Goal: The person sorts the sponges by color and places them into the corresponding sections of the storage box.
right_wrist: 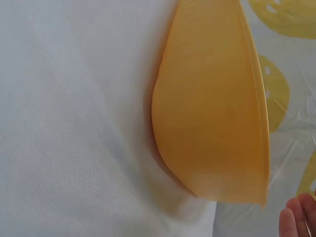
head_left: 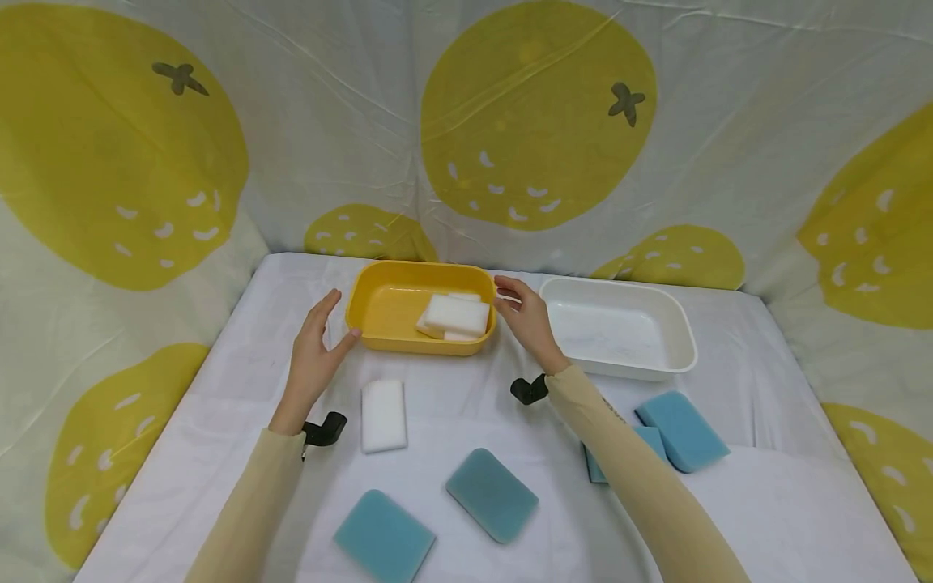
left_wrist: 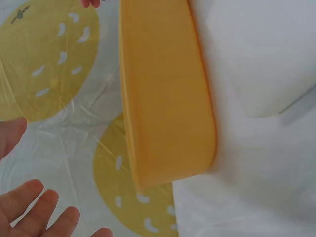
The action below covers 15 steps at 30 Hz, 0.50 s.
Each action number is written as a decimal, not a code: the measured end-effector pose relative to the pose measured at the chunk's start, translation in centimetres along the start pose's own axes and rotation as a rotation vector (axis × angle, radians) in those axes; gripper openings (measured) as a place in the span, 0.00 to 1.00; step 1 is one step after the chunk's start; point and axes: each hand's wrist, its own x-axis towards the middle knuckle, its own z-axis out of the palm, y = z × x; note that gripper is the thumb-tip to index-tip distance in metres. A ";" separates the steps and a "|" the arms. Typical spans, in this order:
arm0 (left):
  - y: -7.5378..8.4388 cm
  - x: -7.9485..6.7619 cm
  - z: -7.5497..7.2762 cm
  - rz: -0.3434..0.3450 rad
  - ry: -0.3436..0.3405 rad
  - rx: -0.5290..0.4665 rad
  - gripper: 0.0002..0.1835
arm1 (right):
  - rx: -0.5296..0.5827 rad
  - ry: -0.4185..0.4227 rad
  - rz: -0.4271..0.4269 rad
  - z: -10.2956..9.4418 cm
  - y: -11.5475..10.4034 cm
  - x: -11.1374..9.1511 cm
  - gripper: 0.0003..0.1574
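Yellow rectangular plastic basin (head_left: 415, 345) between two bare hands, near the far edge of the white-clothed desk (head_left: 240, 380).
Its long axis runs left to right, along that edge — the left hand (head_left: 309, 359) is by the left short end, fingers spread wide, thumb at the near-left corner; the right hand (head_left: 530, 324) is at the right short end, fingers loosely bent. Neither grips anything — if they touch the rim, I cannot tell.
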 end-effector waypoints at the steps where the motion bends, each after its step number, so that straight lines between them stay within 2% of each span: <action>1: 0.6 -0.2 -0.2 0.015 -0.011 0.009 0.37 | 0.000 -0.003 0.012 0.0 -0.1 -0.1 0.25; 4: 2.1 -0.8 -0.8 0.079 -0.065 0.051 0.39 | -0.002 0.000 0.039 0.1 -0.1 -0.3 0.25; 8: 3.4 -1.8 -1.3 0.158 -0.176 0.091 0.41 | -0.004 0.012 0.061 0.1 -0.1 -0.4 0.26; 10: 3.7 -2.5 -1.4 0.170 -0.242 0.099 0.42 | -0.004 0.016 0.074 0.2 0.0 -0.5 0.26; 15: 3.7 -3.9 -1.2 0.139 -0.414 0.108 0.47 | -0.011 0.015 0.106 0.3 0.3 -0.7 0.26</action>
